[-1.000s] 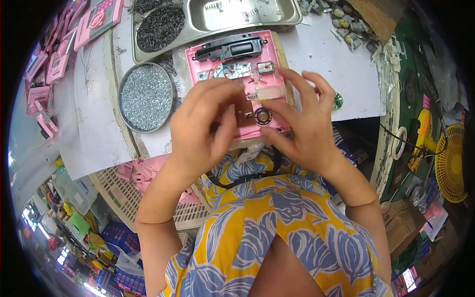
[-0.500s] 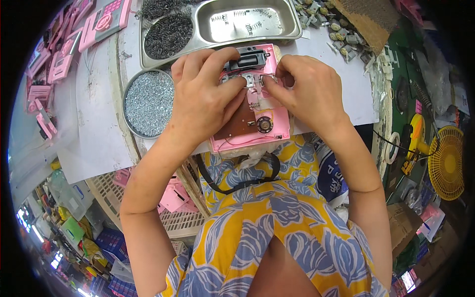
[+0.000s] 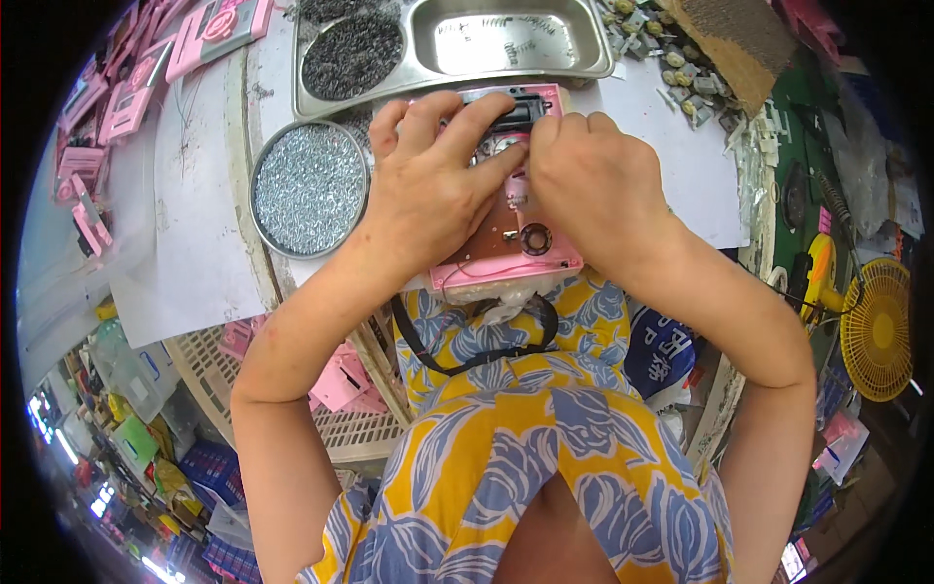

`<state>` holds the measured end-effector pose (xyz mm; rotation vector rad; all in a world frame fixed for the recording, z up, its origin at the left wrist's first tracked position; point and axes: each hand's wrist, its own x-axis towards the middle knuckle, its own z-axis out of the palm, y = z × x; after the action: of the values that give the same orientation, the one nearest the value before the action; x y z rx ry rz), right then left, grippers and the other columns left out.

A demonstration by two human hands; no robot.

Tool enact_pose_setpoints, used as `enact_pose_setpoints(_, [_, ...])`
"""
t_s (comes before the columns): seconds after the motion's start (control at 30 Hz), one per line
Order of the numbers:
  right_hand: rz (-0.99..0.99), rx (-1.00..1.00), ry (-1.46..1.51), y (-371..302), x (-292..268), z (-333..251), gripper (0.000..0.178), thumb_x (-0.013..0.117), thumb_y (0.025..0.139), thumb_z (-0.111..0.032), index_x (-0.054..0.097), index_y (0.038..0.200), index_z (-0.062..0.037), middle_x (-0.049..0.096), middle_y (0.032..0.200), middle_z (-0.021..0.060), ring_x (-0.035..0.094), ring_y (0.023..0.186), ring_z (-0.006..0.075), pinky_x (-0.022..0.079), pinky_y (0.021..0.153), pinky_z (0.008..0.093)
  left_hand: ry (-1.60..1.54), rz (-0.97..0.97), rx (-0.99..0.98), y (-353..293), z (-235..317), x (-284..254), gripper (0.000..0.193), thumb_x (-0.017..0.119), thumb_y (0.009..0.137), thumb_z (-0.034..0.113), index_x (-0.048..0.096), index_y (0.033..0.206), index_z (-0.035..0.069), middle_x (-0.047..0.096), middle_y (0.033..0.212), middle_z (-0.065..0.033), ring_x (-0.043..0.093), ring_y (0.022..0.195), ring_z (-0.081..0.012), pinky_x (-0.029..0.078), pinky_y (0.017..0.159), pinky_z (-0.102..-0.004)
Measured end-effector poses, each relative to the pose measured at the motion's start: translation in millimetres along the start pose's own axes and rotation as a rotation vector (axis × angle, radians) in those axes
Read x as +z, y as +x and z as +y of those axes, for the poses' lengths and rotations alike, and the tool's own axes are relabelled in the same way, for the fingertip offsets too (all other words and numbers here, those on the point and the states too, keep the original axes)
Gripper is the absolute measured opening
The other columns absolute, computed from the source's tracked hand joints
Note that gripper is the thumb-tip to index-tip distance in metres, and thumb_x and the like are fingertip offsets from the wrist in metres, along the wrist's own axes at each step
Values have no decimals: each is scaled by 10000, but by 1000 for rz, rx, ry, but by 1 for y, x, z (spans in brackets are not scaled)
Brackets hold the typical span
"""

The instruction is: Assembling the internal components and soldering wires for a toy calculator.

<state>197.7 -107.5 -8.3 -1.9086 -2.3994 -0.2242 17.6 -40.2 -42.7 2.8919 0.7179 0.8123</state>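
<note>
A pink plastic casing (image 3: 506,268) lies in front of me with its inside facing up. It holds a brown circuit board (image 3: 484,243), a round black part (image 3: 535,239) and a black block (image 3: 523,110) at its far end. My left hand (image 3: 423,180) grips over the casing's left side, its index finger at the black block and its thumb on the small metal mechanism (image 3: 506,146) in the middle. My right hand (image 3: 598,180) is closed at the casing's right side, fingers curled against that mechanism. Whatever its fingertips pinch is hidden.
A round tin of small silvery screws (image 3: 309,190) stands left of the casing. Behind it is a metal tray (image 3: 506,73) with dark springs. Small grey parts (image 3: 681,73) are heaped far right. Pink casings (image 3: 219,39) lie far left, and a yellow fan (image 3: 876,331) stands right.
My right hand has turned and curled its fingers over the mechanism, its elbow swinging outward. My left thumb has moved slightly right. The view has shifted a little.
</note>
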Motion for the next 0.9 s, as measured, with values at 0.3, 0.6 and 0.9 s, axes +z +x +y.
enact_pose_setpoints(0.3, [-120, 290, 653, -9, -5, 33, 271, 647, 886, -264, 670, 776, -17, 676, 705, 165, 666, 681, 383, 521, 657, 465, -300, 90, -340, -2, -22, -5, 181, 787, 732, 226, 697, 828, 101, 601, 1022, -58, 581, 973, -255, 389, 856, -408])
enact_pose_setpoints(0.6, [-161, 391, 794, -9, 2, 39, 303, 696, 872, -284, 708, 832, 16, 684, 709, 181, 676, 669, 359, 519, 638, 420, -161, -4, -329, 8, -16, -10, 150, 776, 749, 189, 695, 824, 86, 622, 1054, -56, 587, 1021, -256, 389, 897, -418])
enact_pose_setpoints(0.9, [-133, 394, 882, -10, 6, 39, 291, 706, 858, -264, 709, 826, 26, 687, 713, 166, 680, 653, 316, 522, 632, 394, -154, -4, -342, 5, -9, -21, 109, 756, 771, 135, 694, 836, 74, 640, 1080, -61, 596, 1015, -254, 403, 895, -392])
